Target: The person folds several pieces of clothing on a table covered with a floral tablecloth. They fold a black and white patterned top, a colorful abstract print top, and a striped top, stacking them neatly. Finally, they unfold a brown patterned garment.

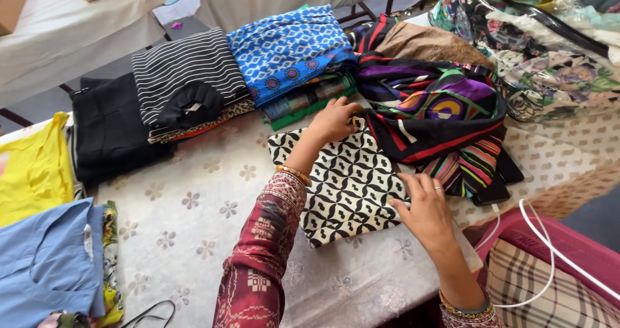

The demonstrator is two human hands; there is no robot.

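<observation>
A folded black-and-white cloth (349,186) is laid at the middle of the counter (194,231), which is covered with a pale flowered sheet. The left hand (334,120) is pressed on the cloth's far corner, at about 12 o'clock from its centre; the fingers are curled over the edge, though whether fabric is pinched cannot be told. The right hand (426,208) is laid flat on the cloth's near right edge, at about 4 o'clock, its fingers spread and released, with nothing grasped. A ring is seen on one finger, and bangles are worn at both wrists, with patterned maroon sleeves behind them.

At 2 o'clock from the cloth, touching its right edge, a loose scarf (439,118) in purple, black, red and green is heaped. At 12 o'clock, just beyond the left hand, a blue printed stack (287,50) is set on green fabric. At 10 o'clock a striped garment (184,73) is piled, with a black garment (110,131) beside it. At 9 o'clock, well apart, a yellow garment (32,170) is placed, and at 8 o'clock a blue shirt (48,263). A floral bag (549,76) is seen at 2 o'clock, farther off. At 4 o'clock a white cable (549,244) is draped over a checked cushion (536,289).
</observation>
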